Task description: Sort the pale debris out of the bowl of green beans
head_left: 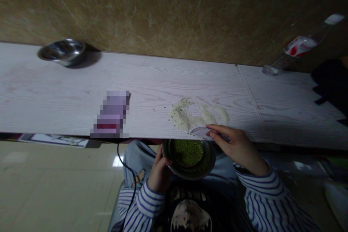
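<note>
My left hand (pixel 160 172) grips the rim of a metal bowl (pixel 190 176), held over my lap just below the table edge. Green beans (pixel 189 152), likely mung beans, lie inside it. Pinched between the fingers of my right hand (pixel 233 145) is a clear, flat, rounded plastic piece (pixel 199 132); its exact kind I cannot tell. It rests at the table's front edge, beside a spread of white grains (pixel 187 114) that look like rice. Dark specks are scattered among the grains on the left side.
A shiny steel bowl (pixel 63 52) stands at the back left by the wall. A blurred-out flat object (pixel 111 114) lies left of the grains, with a black cable (pixel 133 174) hanging below. A plastic bottle (pixel 300 46) and a dark item (pixel 330 83) are at the right.
</note>
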`<control>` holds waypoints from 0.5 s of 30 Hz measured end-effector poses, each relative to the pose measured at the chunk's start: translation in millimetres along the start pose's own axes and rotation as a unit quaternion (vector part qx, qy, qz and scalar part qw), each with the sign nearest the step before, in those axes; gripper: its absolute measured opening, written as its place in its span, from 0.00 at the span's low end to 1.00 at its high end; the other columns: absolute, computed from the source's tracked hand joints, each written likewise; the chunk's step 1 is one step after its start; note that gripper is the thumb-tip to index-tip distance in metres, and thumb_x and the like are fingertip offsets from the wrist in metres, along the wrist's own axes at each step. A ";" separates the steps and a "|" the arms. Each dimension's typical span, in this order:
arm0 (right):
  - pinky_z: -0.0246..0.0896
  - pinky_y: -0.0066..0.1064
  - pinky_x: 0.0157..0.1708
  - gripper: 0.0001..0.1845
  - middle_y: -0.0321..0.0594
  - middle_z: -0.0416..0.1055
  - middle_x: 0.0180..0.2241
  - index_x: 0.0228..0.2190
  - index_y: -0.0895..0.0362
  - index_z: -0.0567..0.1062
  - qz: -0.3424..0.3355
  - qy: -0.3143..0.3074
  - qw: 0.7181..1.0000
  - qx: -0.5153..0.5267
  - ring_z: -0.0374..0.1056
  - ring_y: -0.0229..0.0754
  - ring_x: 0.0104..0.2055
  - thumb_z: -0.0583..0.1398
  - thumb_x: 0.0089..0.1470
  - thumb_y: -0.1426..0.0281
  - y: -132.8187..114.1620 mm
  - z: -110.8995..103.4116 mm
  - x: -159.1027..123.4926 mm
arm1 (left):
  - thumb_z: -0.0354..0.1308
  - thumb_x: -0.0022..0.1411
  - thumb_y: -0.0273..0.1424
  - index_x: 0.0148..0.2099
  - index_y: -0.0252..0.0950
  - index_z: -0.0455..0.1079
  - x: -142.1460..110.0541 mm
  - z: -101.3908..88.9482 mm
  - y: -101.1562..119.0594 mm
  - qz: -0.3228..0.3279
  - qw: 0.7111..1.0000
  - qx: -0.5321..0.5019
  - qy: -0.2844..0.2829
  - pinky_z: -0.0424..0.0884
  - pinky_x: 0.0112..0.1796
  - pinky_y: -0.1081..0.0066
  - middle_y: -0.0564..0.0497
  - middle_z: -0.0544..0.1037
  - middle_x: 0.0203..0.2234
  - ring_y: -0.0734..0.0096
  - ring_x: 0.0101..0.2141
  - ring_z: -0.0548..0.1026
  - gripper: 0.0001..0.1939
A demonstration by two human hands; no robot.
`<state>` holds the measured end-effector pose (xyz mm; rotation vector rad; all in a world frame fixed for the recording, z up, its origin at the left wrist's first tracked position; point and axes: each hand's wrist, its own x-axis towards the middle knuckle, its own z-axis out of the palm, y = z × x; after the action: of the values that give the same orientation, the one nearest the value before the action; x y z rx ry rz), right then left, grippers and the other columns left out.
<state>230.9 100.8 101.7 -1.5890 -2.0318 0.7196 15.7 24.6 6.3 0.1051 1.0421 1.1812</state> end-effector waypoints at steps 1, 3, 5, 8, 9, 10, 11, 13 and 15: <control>0.74 0.34 0.46 0.15 0.40 0.82 0.41 0.44 0.53 0.81 0.000 -0.001 1.000 0.000 0.79 0.44 0.41 0.58 0.59 0.69 -0.1 0.2 -0.3 | 0.57 0.41 0.24 0.49 0.43 0.71 -0.1 0.4 0.2 -0.001 1.000 0.002 -0.002 0.67 0.31 0.68 0.54 0.75 0.33 0.66 0.32 0.71 0.29; 0.74 0.33 0.45 0.15 0.40 0.82 0.40 0.44 0.53 0.81 0.001 -0.001 1.000 0.001 0.79 0.43 0.41 0.58 0.59 0.69 -0.5 0.7 -0.6 | 0.57 0.41 0.25 0.49 0.43 0.72 -0.4 1.6 0.7 0.000 1.000 0.006 -0.004 0.66 0.29 0.69 0.53 0.75 0.32 0.66 0.31 0.71 0.29; 0.75 0.33 0.45 0.15 0.40 0.82 0.40 0.44 0.53 0.81 0.000 -0.002 1.000 0.004 0.79 0.43 0.41 0.58 0.58 0.70 -1.2 1.4 -0.9 | 0.58 0.41 0.25 0.49 0.43 0.72 -0.7 3.1 1.1 0.002 1.000 0.008 -0.005 0.66 0.28 0.70 0.53 0.77 0.35 0.66 0.31 0.71 0.29; 0.75 0.33 0.44 0.15 0.40 0.82 0.40 0.45 0.53 0.81 -0.004 -0.015 1.000 0.011 0.79 0.43 0.40 0.58 0.59 0.69 -2.3 2.7 -1.1 | 0.57 0.40 0.24 0.50 0.43 0.72 -0.8 4.6 1.2 0.000 1.000 0.001 -0.003 0.66 0.28 0.70 0.52 0.78 0.39 0.65 0.33 0.73 0.30; 0.75 0.33 0.44 0.15 0.40 0.82 0.40 0.45 0.53 0.81 -0.006 -0.019 1.000 0.013 0.79 0.43 0.40 0.58 0.59 0.69 -2.5 3.1 -1.2 | 0.57 0.40 0.24 0.50 0.43 0.72 -0.7 4.7 1.1 0.000 1.000 -0.001 -0.003 0.67 0.28 0.70 0.52 0.78 0.40 0.64 0.35 0.73 0.30; 0.74 0.33 0.45 0.15 0.40 0.82 0.40 0.45 0.53 0.80 -0.009 -0.019 1.000 0.015 0.79 0.42 0.40 0.58 0.59 0.69 -2.5 3.4 -1.2 | 0.57 0.40 0.24 0.51 0.43 0.72 -0.6 4.6 0.9 0.000 1.000 -0.003 -0.001 0.68 0.29 0.70 0.52 0.79 0.40 0.63 0.36 0.73 0.31; 0.74 0.33 0.45 0.15 0.40 0.82 0.41 0.45 0.54 0.80 -0.009 -0.018 1.000 0.015 0.79 0.42 0.41 0.58 0.59 0.69 -2.4 3.6 -1.1 | 0.57 0.40 0.24 0.51 0.43 0.72 -0.5 4.4 0.6 0.001 1.000 -0.004 0.001 0.69 0.30 0.69 0.52 0.78 0.40 0.62 0.38 0.74 0.31; 0.74 0.34 0.46 0.15 0.40 0.82 0.41 0.45 0.55 0.80 -0.009 -0.009 1.000 0.011 0.79 0.43 0.41 0.58 0.59 0.69 -2.0 3.8 -0.9 | 0.58 0.40 0.24 0.51 0.42 0.72 -0.4 3.5 0.3 0.004 1.000 -0.010 0.000 0.70 0.34 0.67 0.52 0.78 0.41 0.59 0.41 0.74 0.31; 0.74 0.34 0.47 0.15 0.41 0.82 0.41 0.45 0.55 0.81 -0.008 -0.005 1.000 0.007 0.79 0.43 0.42 0.58 0.58 0.70 -1.4 3.8 -0.4 | 0.58 0.41 0.24 0.51 0.42 0.72 -0.4 2.4 0.2 0.007 1.000 -0.018 -0.007 0.71 0.35 0.66 0.51 0.78 0.41 0.58 0.43 0.74 0.30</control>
<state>227.5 99.7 99.8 -1.5640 -2.0391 0.7345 17.2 25.4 8.0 0.0916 1.0083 1.2103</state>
